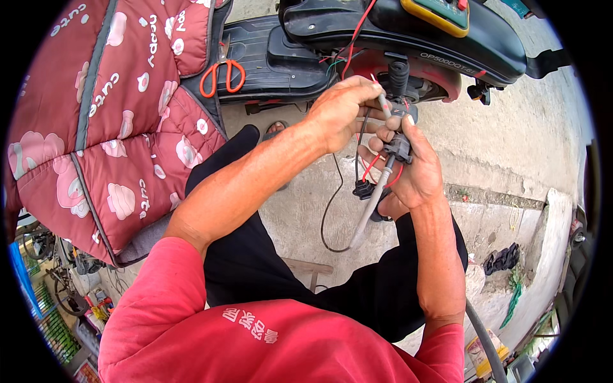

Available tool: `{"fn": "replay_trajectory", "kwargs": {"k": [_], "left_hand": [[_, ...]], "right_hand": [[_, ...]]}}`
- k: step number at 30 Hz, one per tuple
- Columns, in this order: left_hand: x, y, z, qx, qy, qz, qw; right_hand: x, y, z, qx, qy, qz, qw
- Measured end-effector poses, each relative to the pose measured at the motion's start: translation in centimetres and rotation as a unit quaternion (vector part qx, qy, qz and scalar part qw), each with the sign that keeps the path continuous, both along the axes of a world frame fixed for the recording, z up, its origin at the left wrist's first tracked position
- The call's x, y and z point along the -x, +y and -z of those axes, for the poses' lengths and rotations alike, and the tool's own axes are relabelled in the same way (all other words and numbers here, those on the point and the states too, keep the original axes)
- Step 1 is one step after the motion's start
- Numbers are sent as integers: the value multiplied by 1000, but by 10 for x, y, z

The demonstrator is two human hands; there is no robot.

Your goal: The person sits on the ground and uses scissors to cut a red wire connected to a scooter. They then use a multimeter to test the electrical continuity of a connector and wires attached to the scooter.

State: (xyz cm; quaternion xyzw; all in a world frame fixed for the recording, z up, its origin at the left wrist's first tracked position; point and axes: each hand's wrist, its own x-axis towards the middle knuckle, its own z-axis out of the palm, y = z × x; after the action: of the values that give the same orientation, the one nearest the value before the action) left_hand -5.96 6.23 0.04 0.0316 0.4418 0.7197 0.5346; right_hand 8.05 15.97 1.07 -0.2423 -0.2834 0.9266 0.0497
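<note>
My left hand [348, 113] is closed, its thumb and fingers pinching a slim grey pen-like piece [384, 103] with a thin metal tip pointing up; whether it is a test probe I cannot tell. Close beside it, my right hand [418, 163] is wrapped round a dark plug-like connector [398, 148]. A thick grey cable [373, 203] runs down from that connector. Red wires [369, 167] loop out by my right fingers, and a small black connector [364, 189] hangs just below. Both hands are in front of the rear wheel of an electric scooter [306, 60].
A yellow-edged multimeter [440, 14] lies on the black seat, near red and black leads [352, 45]. Orange-handled scissors [222, 78] rest on the footboard. A padded red cover [121, 121] drapes at the left. Black gloves [501, 258] lie on the ground at the right.
</note>
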Motion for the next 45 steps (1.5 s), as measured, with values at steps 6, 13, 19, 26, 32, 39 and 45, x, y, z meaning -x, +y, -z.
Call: {"fn": "replay_trajectory", "kwargs": {"k": [6, 13, 19, 26, 32, 39, 45], "left_hand": [[11, -1, 9, 42, 52, -68, 995], [29, -4, 0, -20, 170, -128, 977], [29, -5, -11, -65, 293, -161, 940], [30, -18, -14, -18, 437, -88, 895], [9, -16, -6, -2, 555, 53, 830], [7, -14, -5, 12, 576, 53, 816], [5, -12, -8, 29, 574, 63, 816]], "right_hand": [[-2, 3, 1, -7, -51, 12, 999], [-3, 6, 4, -22, -94, 24, 995], [-5, 6, 6, -36, -70, 22, 997], [-3, 7, -2, -54, -32, -7, 998], [-3, 8, -8, -51, 23, -42, 998], [-3, 8, -8, -49, 11, -49, 998], [-5, 9, -9, -51, 4, -53, 997]]}}
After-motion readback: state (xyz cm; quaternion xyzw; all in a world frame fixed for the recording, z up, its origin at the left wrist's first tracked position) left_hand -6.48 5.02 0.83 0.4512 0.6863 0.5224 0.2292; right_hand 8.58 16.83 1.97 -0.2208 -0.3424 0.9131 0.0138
